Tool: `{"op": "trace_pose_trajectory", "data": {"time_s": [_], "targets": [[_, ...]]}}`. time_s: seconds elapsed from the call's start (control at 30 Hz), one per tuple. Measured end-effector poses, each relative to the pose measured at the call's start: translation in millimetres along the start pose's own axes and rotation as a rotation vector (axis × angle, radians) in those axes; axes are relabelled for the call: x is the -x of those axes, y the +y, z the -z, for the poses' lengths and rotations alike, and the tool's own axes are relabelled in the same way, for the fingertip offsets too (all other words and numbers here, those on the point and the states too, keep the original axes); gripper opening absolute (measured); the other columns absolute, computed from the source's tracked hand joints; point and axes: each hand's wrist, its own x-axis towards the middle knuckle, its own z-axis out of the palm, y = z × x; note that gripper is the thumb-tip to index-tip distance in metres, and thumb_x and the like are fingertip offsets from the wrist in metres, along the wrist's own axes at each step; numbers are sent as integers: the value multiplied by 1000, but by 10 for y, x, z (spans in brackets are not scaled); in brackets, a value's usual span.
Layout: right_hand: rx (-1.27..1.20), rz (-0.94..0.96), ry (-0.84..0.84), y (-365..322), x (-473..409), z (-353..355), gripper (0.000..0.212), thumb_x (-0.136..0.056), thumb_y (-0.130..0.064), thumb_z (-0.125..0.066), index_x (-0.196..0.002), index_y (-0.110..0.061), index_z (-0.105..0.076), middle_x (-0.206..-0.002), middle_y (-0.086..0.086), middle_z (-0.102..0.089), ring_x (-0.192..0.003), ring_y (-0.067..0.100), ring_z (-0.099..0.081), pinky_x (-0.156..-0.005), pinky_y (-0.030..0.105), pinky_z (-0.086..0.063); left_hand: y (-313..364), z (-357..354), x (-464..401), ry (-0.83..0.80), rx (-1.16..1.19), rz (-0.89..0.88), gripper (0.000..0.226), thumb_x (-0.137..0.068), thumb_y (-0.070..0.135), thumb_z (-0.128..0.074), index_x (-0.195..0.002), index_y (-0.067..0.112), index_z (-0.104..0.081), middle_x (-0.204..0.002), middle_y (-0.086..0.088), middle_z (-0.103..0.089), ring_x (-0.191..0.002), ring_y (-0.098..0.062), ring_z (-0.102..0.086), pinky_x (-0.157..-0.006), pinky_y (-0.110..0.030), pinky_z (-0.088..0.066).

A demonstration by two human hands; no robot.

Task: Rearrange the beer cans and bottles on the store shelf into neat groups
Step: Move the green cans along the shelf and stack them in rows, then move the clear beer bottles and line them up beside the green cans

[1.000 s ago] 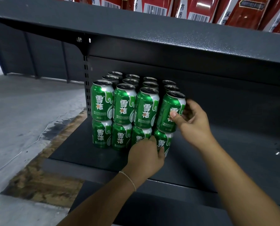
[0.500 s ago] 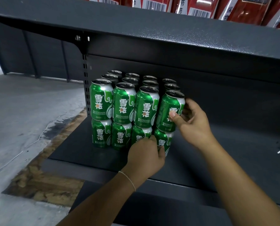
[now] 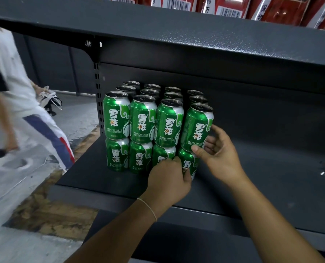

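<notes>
The right hand (image 3: 219, 158) curls round the lower part of a green aluminium beer can with white Chinese characters (image 3: 196, 128), thumb on its front near the base and fingers round its far side. This can is the front right one of the upper layer and leans slightly to the right. Just left of and below that hand, the left hand (image 3: 168, 182), with a thin cord bracelet (image 3: 147, 205) at the wrist, has its fingers bent against the two lower cans there: the bottom front right can (image 3: 187, 164) and the bottom can next to it (image 3: 161, 154), which it partly hides. Whether it truly grips either one I cannot tell; the fingertips are behind the knuckles.

Left of the left hand, the front face of the stack shows four cans on top and four beneath, eight in all. Beyond the hands, silver can tops (image 3: 152, 92) run back in four columns, four deep in the leftmost and three in the others that I can count.

The stack stands on a dark grey metal shelf (image 3: 262, 177), at its left end, with bare shelf to the right of the right hand. Above the hands sits the upper shelf board (image 3: 195, 31), carrying red cartons with barcodes (image 3: 228, 6). Far to the left of both hands, a blurred person in white clothes with blue and red stripes (image 3: 25, 111) crosses the concrete floor (image 3: 25, 243).
</notes>
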Motion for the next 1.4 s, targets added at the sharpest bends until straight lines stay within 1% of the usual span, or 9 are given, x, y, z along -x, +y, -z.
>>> {"op": "trace_pose_trajectory", "data": {"time_s": [0.1,0.37,0.63,0.7,0.83,0.9,1.07,1.23,1.4], "targets": [[3,13,18,9,8,-21,68,-79,-1,-78,-134,-24,-46,-113,3,-69,-106,14,-67,-102,43,-51,5,11,5,-4,-2,0,27,-93,41,-46,-95,15,-53,-78,2,-44,-80,-22,-57,-60,-28,-34],[46,23,-2,29,10,-14,64,-81,-6,-78,-138,-14,-48,-119,3,-67,-110,10,-65,-103,38,-51,21,66,-2,23,-7,-18,26,-92,41,-47,-93,15,-51,-81,-1,-51,-79,-23,-57,-59,-28,-34],[65,17,96,27,104,223,50,-91,-9,-67,-137,-13,-49,-119,6,-61,-106,1,-60,-83,6,-47,288,117,-65,129,27,-139,23,-88,38,-49,-85,17,-57,-78,-1,-62,-73,-23,-60,-57,-27,-33],[92,28,137,35,122,391,43,-93,-9,-64,-135,-11,-51,-119,8,-63,-100,-2,-60,-85,9,-48,421,87,-96,140,55,-171,31,-85,39,-46,-93,14,-63,-78,-1,-65,-74,-23,-61,-58,-27,-40],[136,36,220,80,136,843,32,-96,-11,-59,-128,-15,-56,-114,5,-65,-102,14,-62,-102,43,-50,740,-30,-216,111,157,-236,47,-81,45,-36,-96,12,-65,-73,1,-65,-74,-23,-62,-64,-38,-52],[156,34,265,88,156,1094,28,-97,-13,-58,-125,-19,-57,-112,2,-65,-104,18,-63,-102,49,-49,919,-125,-321,81,203,-255,45,-81,44,-40,-103,15,-66,-75,3,-67,-79,-22,-63,-69,-38,-53],[227,37,357,148,243,1800,26,-98,-15,-58,-122,-22,-58,-109,0,-66,-102,18,-64,-98,50,-51,1486,-377,-600,-46,318,-303,44,-88,30,-56,-130,17,-55,-97,3,-67,-86,-15,-59,-83,-32,-51],[287,23,422,231,333,2511,28,-97,-19,-60,-124,-18,-60,-108,-2,-66,-102,18,-66,-96,48,-53,2148,-677,-789,-133,385,-276,51,-89,30,-56,-138,20,-46,-121,1,-60,-99,-18,-61,-92,-33,-50],[317,8,487,337,393,3177,31,-96,-18,-61,-127,-18,-58,-109,-5,-64,-97,5,-62,-94,30,-53,2775,-1014,-841,-176,414,-316,52,-91,28,-56,-140,18,-44,-128,-1,-57,-103,-20,-61,-92,-32,-49]]}}
